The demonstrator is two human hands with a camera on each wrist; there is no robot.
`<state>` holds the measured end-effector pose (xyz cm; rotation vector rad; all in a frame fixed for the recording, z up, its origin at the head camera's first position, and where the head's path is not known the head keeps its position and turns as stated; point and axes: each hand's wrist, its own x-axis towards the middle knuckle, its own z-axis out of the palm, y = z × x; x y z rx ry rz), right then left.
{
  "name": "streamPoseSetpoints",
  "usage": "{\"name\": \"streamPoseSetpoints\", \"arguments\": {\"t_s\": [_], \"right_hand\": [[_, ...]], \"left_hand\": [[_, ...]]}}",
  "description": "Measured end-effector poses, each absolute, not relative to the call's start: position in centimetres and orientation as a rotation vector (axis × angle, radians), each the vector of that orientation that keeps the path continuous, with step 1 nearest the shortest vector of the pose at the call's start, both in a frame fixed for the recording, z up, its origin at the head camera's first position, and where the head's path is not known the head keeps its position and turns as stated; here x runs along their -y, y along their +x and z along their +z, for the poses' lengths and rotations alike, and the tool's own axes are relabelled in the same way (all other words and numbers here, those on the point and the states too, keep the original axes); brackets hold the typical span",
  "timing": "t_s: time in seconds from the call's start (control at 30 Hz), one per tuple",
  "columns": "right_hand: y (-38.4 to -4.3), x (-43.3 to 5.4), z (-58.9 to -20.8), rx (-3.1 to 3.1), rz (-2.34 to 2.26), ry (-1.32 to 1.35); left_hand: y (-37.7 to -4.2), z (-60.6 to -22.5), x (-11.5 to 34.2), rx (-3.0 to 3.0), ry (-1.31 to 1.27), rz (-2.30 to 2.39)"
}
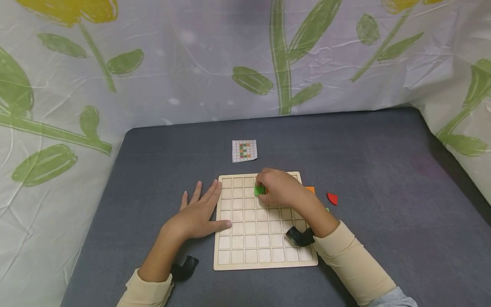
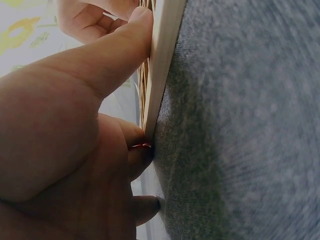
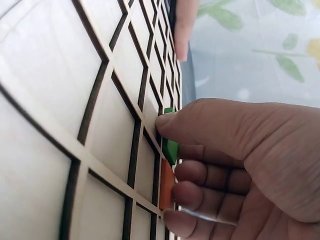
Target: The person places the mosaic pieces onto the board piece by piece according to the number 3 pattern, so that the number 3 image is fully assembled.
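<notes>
A pale wooden grid board (image 1: 251, 256) lies flat on the table. Near its far edge, my right hand (image 1: 283, 187) pinches a green tile (image 1: 259, 191) between thumb and finger, at a cell of the grid. Right beside the green tile, an orange tile (image 3: 166, 184) sits on the board, mostly covered by my fingers in the head view. My left hand (image 1: 194, 216) rests at the board's left side with its fingers spread straight. Its thumb lies over the board's rim, and the fingertips reach the table and the board's left edge.
Beyond the board lies a small paper card (image 1: 244, 151) printed with a coloured grid pattern. To the right of the board are an orange piece (image 1: 311, 189) and a red quarter-round piece (image 1: 332, 198). A bit of green shows beside my right forearm. A flower-printed sheet (image 1: 199, 64) hangs behind the table.
</notes>
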<state>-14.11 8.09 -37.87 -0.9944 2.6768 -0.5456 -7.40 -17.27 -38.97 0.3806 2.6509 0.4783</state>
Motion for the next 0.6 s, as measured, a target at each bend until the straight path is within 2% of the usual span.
{"name": "streamPoseSetpoints", "arguments": {"t_s": [0.2, 0.6], "right_hand": [[-14.22, -8.13, -38.16, -2.656, -0.646, -1.094], [-14.59, -8.40, -38.12, -2.585, -0.682, -1.107]], "left_hand": [[-7.39, -38.83, 17.19, -2.638, 0.381, 0.481], [-7.37, -38.76, 17.04, -2.636, 0.356, 0.486]]}}
